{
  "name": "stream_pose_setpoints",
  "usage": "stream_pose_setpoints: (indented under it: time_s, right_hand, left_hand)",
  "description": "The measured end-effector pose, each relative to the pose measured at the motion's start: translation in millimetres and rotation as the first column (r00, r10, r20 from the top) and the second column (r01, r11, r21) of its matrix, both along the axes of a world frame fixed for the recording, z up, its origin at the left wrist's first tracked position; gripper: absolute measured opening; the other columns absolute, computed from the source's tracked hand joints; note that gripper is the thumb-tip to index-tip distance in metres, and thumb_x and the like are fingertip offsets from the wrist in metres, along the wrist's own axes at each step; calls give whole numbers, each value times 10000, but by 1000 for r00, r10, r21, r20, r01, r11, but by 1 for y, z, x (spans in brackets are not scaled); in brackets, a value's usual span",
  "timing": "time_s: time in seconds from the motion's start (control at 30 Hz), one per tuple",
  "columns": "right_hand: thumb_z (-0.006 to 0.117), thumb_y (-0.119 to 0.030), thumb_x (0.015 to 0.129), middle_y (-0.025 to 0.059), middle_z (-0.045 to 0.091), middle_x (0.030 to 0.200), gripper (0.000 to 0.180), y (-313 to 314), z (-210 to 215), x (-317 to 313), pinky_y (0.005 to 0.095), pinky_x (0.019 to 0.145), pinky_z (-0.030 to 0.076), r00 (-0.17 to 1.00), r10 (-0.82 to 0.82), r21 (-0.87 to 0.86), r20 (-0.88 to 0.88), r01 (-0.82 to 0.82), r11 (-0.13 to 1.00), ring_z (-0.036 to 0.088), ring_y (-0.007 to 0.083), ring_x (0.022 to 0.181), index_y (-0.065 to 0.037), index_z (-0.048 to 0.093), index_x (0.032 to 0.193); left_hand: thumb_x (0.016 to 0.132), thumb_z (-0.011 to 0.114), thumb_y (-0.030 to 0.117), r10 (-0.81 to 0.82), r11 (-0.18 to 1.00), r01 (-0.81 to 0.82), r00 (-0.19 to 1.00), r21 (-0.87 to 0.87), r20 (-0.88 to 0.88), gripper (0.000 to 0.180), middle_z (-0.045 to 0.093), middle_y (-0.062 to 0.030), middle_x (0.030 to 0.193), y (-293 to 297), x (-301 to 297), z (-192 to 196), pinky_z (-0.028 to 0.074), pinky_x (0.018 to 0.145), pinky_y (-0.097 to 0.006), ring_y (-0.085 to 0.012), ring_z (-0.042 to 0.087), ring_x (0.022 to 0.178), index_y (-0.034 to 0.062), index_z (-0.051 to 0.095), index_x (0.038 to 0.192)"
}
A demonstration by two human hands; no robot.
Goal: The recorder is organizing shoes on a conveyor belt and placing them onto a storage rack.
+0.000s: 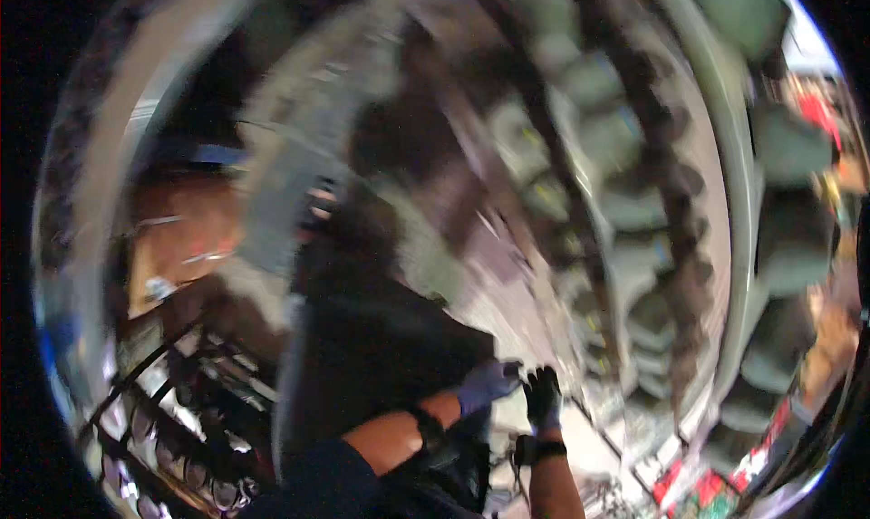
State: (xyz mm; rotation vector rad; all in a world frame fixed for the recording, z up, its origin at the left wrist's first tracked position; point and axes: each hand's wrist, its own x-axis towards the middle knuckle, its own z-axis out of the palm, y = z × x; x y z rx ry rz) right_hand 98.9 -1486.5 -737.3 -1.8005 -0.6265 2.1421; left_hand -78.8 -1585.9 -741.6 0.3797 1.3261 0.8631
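Note:
The picture is heavily motion-blurred. My left hand, in a purple-blue glove, reaches in from the lower middle with a black band on its wrist. My right hand, in a black glove with a black wrist strap, is raised just to its right. The fingertips of both hands nearly meet over a pale surface. Blur hides whether either hand grips anything. A large black shape lies just left of my left hand.
Curving rows of grey-green blocks fill the right side. A black wire rack stands at the lower left, with a brown box above it. Red and green items lie at the lower right.

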Motion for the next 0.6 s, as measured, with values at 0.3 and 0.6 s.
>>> stream_pose_setpoints:
  time_s: [0.3,0.6]
  right_hand:
    - [623,-159,836,113,566,1175,503,-114,155,-446,275,880,451,267,948,364,-173,-877,313,553,174,1042,13,446,1274]
    - [685,-224,776,245,452,1245,739,-410,310,-814,419,939,414,-459,886,787,-60,-567,-241,515,350,1105,43,303,1349]
  left_hand:
    - [813,590,96,819,416,-857,208,305,-535,401,634,-130,1066,-272,-369,228,470,813,-300,-173,602,934,32,537,1205]
    - [764,681,266,-277,12,-941,-329,339,-903,802,424,-263,1274,-619,-639,250,379,975,-371,-343,481,1132,-88,251,1342]
